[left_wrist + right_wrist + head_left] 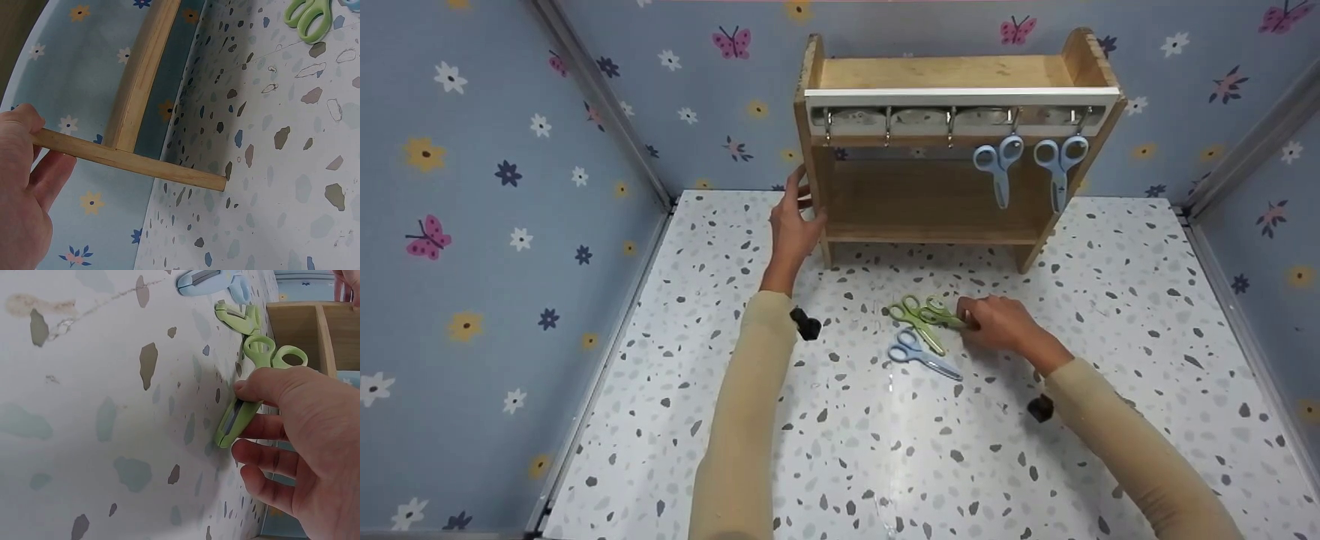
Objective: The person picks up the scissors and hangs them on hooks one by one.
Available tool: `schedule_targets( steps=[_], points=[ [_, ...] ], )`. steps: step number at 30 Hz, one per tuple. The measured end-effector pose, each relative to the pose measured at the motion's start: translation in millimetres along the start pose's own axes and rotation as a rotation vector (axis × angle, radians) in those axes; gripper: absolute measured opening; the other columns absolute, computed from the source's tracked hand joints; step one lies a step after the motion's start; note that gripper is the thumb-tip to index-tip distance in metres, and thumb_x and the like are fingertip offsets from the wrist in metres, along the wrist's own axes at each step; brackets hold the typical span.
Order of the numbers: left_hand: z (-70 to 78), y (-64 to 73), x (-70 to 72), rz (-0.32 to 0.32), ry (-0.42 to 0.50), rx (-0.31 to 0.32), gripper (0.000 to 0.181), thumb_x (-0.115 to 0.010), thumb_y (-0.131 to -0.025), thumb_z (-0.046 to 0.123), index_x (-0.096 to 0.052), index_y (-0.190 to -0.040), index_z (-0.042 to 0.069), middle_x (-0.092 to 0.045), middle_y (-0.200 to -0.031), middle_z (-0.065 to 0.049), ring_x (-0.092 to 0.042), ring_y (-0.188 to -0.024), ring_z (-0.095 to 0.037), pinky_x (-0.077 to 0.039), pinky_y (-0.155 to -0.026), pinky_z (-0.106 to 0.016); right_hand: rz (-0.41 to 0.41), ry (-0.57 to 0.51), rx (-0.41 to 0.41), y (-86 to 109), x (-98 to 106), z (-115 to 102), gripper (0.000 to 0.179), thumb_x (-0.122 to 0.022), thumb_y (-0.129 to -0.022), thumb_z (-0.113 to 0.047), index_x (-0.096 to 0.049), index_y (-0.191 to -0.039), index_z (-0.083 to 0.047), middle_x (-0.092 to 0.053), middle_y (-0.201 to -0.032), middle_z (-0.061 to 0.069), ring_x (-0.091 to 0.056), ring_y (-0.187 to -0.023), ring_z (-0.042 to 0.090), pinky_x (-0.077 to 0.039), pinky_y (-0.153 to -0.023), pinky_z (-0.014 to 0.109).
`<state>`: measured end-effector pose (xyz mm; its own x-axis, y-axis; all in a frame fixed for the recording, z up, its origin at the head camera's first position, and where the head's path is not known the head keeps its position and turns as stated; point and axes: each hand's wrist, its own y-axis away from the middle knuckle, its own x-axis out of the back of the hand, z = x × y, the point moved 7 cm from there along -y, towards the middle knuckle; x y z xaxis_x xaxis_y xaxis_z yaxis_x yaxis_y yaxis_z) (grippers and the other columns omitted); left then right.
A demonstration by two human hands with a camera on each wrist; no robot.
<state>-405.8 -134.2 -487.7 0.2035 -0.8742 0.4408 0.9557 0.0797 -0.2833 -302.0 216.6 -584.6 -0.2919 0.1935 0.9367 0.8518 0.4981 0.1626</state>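
My left hand (795, 234) grips the left side panel of a wooden shelf rack (930, 232), thumb and fingers on opposite sides of the board (140, 164). With thumb and fingers, my right hand (1001, 324) pinches green scissors (241, 419) by the blades, handles pointing away from the palm. Another pair of green scissors (921, 330) lies beside them on the speckled tabletop. Nearer the front are light-blue scissors (928, 360), lying flat. Two blue pairs hang from the rack's right-hand hooks: one pair (1000, 172) and, further right, a second pair (1060, 174).
A white rail (960, 96) with several metal hooks runs across the rack's front; its left hooks (888, 126) carry nothing. Patterned blue walls (525, 247) enclose the speckled table (840, 450) at the back and both sides.
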Motion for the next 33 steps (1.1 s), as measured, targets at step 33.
schedule_targets(
  steps=[33],
  points=[
    [-1.3, -0.2, 0.2, -0.009, 0.006, 0.004, 0.077, -0.072, -0.107, 0.007, -0.037, -0.175, 0.015, -0.064, -0.161, -0.024, -0.069, -0.141, -0.043, -0.056, -0.123, -0.061, 0.027, 0.004, -0.030, -0.6, 25, -1, 0.022, -0.083, -0.098, -0.018, -0.074, -0.115, -0.009, -0.072, -0.083, 0.007, -0.056, -0.069, 0.019, -0.042, -0.062, 0.034]
  ],
)
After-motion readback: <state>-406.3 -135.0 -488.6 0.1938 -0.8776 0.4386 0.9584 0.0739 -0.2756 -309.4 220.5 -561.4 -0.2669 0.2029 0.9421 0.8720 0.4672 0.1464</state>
